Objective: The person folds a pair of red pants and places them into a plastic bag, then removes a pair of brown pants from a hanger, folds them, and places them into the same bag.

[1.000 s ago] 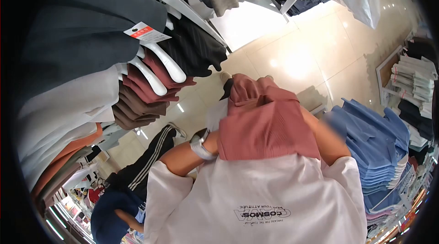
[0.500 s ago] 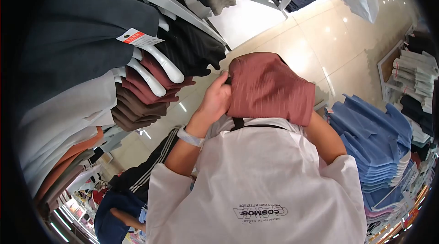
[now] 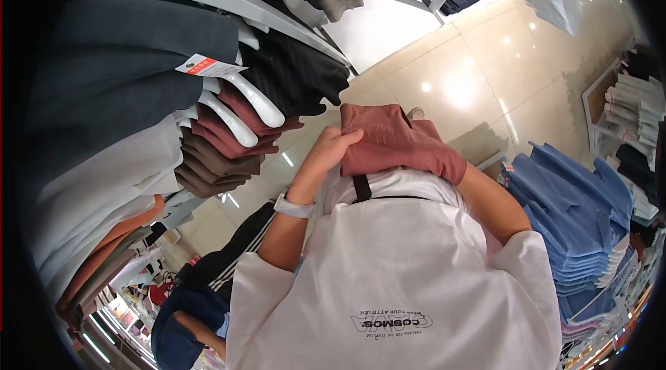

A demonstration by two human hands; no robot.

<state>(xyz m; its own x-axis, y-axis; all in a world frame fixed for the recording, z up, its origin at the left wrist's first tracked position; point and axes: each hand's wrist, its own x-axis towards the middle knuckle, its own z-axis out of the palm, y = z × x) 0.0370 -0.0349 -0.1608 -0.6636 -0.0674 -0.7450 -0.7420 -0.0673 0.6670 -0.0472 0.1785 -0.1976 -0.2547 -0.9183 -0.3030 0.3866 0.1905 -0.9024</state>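
In front of my chest I hold up a maroon ribbed garment (image 3: 395, 141), partly folded and drooping on its right side. My left hand (image 3: 333, 151) is closed on its left edge, the thumb lying on top of the cloth. My right forearm reaches up beneath the garment's right end, where the cloth covers my right hand and hides its fingers. What kind of garment it is does not show clearly.
To the left, a rack carries hanging clothes, with white hangers (image 3: 257, 103) and a price tag (image 3: 211, 66). Blue shirts (image 3: 569, 207) hang on the right. Another person in dark blue (image 3: 187, 321) is at lower left. Shelves (image 3: 600, 106) with folded clothes stand at far right.
The maroon garment has dropped and folded over, appearing shorter from top to bottom. My left thumb now lies across its front. The view has shifted slightly.
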